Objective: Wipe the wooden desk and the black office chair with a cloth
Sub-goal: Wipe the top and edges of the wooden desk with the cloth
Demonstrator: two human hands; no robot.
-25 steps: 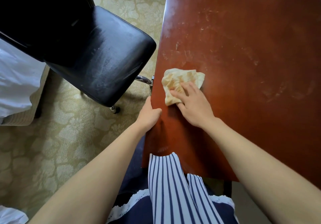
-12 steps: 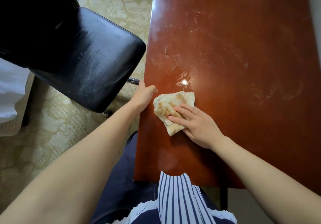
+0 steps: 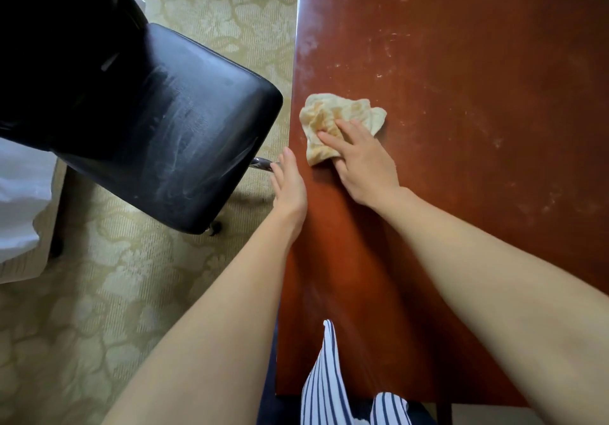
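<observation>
The job looks to be at an early stage. The wooden desk [image 3: 461, 194] shows a darker, cleaner-looking patch toward its near left part, while pale smears and scratch-like marks cover its far end and right side, so most of the top appears to need wiping. The black office chair [image 3: 171, 134], just off the desk's left edge, bears whitish streaks on its seat and seems untouched.

The crumpled cloth [image 3: 329, 118] lies on the desk close to its left edge. The right hand [image 3: 365, 164] presses it flat under straight, spread fingers, pinching nothing. The left hand [image 3: 290, 187] rests along the desk's left edge, fingers stretched out, holding nothing, probably as a brace.
</observation>
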